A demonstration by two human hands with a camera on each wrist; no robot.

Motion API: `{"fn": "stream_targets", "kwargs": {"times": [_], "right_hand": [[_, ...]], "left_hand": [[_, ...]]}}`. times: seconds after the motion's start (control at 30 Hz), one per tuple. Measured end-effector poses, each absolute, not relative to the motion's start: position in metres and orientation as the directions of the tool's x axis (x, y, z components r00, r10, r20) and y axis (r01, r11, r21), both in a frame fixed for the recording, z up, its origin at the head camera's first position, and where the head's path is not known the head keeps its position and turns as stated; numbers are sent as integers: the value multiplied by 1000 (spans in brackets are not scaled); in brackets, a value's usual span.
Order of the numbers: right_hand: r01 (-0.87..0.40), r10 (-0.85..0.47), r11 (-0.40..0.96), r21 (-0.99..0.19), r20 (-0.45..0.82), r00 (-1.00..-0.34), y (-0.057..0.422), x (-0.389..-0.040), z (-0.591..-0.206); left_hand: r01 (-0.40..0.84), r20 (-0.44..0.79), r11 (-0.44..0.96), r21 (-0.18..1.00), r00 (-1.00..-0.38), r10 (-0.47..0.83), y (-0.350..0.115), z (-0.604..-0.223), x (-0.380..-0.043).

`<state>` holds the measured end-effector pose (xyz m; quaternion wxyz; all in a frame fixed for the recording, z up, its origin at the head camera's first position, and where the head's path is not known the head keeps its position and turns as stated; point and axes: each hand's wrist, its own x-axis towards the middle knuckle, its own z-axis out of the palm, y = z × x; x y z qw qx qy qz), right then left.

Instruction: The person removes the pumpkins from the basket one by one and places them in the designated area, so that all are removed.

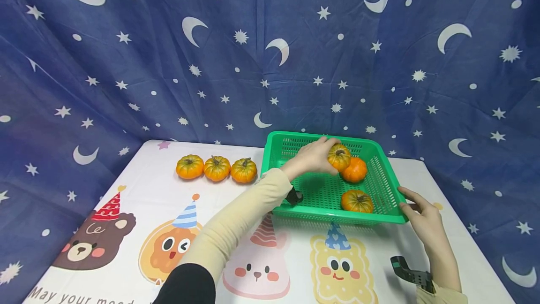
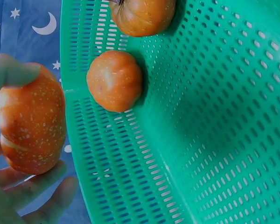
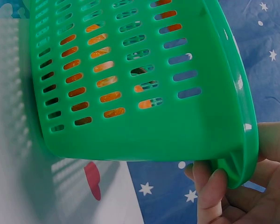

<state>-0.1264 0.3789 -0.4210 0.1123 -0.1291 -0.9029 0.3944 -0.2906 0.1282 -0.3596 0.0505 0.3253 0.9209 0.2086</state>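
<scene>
My left hand (image 1: 314,156) grips a small orange-green pumpkin (image 1: 340,157) over the right half of a green plastic basket (image 1: 320,213). The left wrist view shows the thumb on one side of this pumpkin (image 2: 32,121) and the fingers around the other. Inside the basket lie a redder pumpkin (image 1: 356,171), partly overlapped by the held one, and a greenish-orange pumpkin (image 1: 356,201) near the front wall. At the basket's front right corner, my right hand (image 1: 426,222) pinches the rim (image 3: 245,126), with thumb and fingers on opposite sides of it.
Three more pumpkins (image 1: 217,168) stand in a row left of the basket. They rest on a white tablecloth (image 1: 164,196) printed with cartoon faces. A blue curtain (image 1: 236,60) with moons and stars hangs behind the table.
</scene>
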Motion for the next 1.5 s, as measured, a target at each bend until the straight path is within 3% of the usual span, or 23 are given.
{"fn": "stream_targets", "kwargs": {"times": [0.67,1.5], "right_hand": [[144,305,674,-725,94,-948,372,-123,-413],[162,314,675,-720,82,-946,372,-124,-415]], "left_hand": [[673,162,636,376,-724,671,104,-342,-258],[648,261,652,394,-759,597,32,-346,-218]]}}
